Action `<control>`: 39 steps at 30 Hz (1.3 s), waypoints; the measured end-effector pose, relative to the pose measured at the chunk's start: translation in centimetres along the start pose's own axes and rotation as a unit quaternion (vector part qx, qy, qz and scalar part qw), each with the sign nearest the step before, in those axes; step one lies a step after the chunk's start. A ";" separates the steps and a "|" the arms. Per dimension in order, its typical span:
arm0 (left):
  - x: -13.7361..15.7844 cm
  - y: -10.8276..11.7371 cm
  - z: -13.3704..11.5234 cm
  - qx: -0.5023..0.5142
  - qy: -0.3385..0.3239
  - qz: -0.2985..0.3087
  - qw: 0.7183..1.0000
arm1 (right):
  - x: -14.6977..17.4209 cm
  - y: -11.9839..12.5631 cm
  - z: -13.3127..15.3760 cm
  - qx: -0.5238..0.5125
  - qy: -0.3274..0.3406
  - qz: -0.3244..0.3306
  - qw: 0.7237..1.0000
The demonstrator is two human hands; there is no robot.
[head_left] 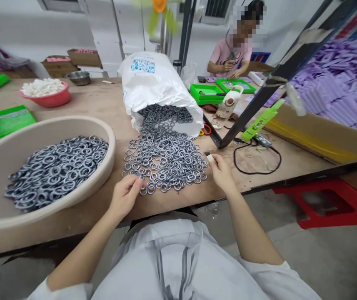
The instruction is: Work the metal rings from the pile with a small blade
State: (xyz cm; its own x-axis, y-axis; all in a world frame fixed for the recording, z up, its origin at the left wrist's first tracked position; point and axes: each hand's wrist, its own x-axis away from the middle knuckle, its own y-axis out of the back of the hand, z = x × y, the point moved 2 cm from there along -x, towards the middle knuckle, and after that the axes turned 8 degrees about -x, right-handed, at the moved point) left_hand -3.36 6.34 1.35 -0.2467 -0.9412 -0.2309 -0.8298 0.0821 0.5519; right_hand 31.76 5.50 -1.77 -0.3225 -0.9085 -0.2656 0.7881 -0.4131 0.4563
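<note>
A spread pile of grey rings [168, 160] lies on the wooden table, spilling from the mouth of a white sack [159, 79]. At the pile's near left edge is my left hand [125, 193], its fingers pressed together beside the rings; what they hold, if anything, is hidden. My right hand [222, 171], at the pile's right edge, pinches a small cream-coloured piece with a black end [210, 157]. To the left stands a large beige basin [111, 146] with many more of these rings in it.
A slanted dark metal post [253, 98] rises from the table on the right, near a looped black cable [256, 172] and a lime-green bottle [261, 121]. Red-handled scissors [207, 130] lie by the sack. Across the table, a person [233, 56] works near green trays [208, 95].
</note>
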 end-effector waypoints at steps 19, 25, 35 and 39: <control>1.7 -5.5 -2.4 0.083 -0.091 0.114 0.986 | 4.1 -9.5 9.4 -0.305 -0.077 0.292 0.903; 1.8 -5.5 -2.1 0.069 -0.117 0.078 0.988 | 5.6 -7.2 9.5 -0.096 0.070 0.260 0.958; 1.9 -5.6 -2.2 0.055 -0.130 0.080 0.987 | 7.2 -6.3 10.9 0.012 0.160 0.263 0.951; 2.0 -5.4 -2.3 0.058 -0.113 0.104 0.986 | 6.9 -6.1 9.7 -0.061 0.096 0.225 0.968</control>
State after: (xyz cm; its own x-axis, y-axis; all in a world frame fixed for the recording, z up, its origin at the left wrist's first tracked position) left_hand 1.81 3.30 -0.27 -0.5120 -0.8042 -0.3018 -0.7976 0.3148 0.5145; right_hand 19.59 1.16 1.86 0.1618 -0.9618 -0.2208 0.8862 0.0432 0.4613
